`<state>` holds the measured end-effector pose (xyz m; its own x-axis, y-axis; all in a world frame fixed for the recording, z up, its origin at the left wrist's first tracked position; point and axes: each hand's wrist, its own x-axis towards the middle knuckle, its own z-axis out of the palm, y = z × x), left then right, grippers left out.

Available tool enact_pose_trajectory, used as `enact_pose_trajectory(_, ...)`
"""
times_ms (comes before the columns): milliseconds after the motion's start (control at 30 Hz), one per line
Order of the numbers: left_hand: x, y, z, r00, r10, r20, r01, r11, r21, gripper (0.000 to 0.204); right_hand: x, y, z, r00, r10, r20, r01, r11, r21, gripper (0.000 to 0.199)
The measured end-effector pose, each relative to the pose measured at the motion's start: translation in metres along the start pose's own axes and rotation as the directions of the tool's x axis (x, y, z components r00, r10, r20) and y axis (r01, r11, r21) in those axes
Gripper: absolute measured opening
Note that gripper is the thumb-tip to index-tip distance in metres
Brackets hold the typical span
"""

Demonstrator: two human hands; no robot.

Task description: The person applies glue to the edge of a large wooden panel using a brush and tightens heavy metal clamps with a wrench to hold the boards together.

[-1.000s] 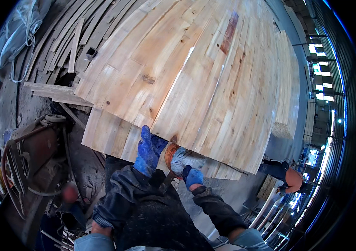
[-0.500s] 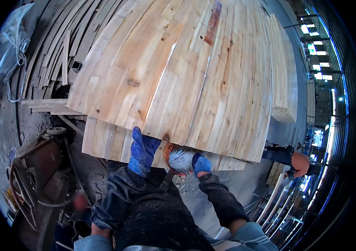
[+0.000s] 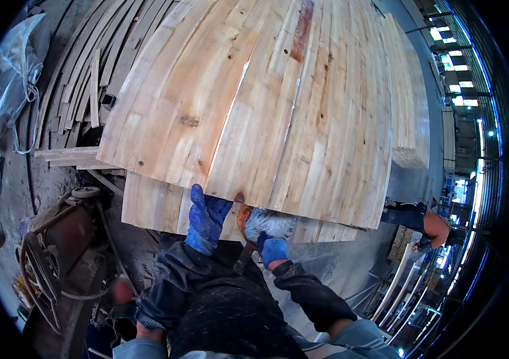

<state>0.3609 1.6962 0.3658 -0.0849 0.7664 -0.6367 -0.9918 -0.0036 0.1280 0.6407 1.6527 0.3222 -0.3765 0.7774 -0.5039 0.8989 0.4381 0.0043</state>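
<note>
A broad panel of pale, knotty wood strips (image 3: 206, 113) lies in front of me, with narrow seams along it. My left hand (image 3: 205, 221), in a blue glove, grips its near edge; the thumb points up at the edge and the fingers go underneath, hidden. Just right of it, below the edge, is a round whitish thing with an orange-brown rim (image 3: 269, 223); its kind is unclear. My right hand (image 3: 272, 248), also blue-gloved, is closed at the near side of this round thing. What its fingers hold is hidden.
Another wood layer (image 3: 153, 203) juts out below the panel. Loose slats (image 3: 78, 78) lie at the far left, near a rusty cart (image 3: 60, 239). A stack of boards (image 3: 410, 96) stands on the right. Another person (image 3: 434, 227) bends over at the right.
My right hand has moved left and slightly nearer to me along the round whitish thing. My left hand keeps its hold on the panel's edge. The view has shifted slightly.
</note>
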Motion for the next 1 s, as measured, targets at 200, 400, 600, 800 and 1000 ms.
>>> enact_pose_trajectory(200, 0.004, -0.007, -0.006, 0.996, 0.021, 0.084, -0.018, 0.999, -0.033, 0.070, 0.000, 0.013, 0.006, 0.912, -0.247, -0.327, 0.348, 0.888, 0.300, 0.018)
enact_pose_trajectory(400, 0.002, -0.010, -0.010, 1.000, 0.012, 0.018, -0.012, 1.000, 0.000, 0.067, -0.026, 0.031, -0.145, 0.896, 0.145, 0.420, -0.443, 0.207, 0.873, 0.029)
enact_pose_trajectory(600, 0.015, -0.029, -0.039, 0.983, -0.050, 0.178, 0.085, 0.977, -0.196, 0.067, 0.077, -0.027, -0.285, 0.974, -0.224, 0.033, 0.110, 0.596, 0.795, 0.027)
enact_pose_trajectory(800, -0.006, -0.009, -0.009, 0.925, 0.277, 0.259, -0.364, 0.840, 0.403, 0.055, 0.162, -0.118, -0.346, 0.629, -0.777, 0.031, 0.770, 0.628, 0.111, 0.023)
enact_pose_trajectory(1000, -0.004, -0.018, -0.016, 0.942, 0.254, 0.218, -0.318, 0.882, 0.347, 0.040, 0.162, -0.155, -0.343, 0.505, -0.798, 0.329, 0.862, 0.452, -0.229, 0.023)
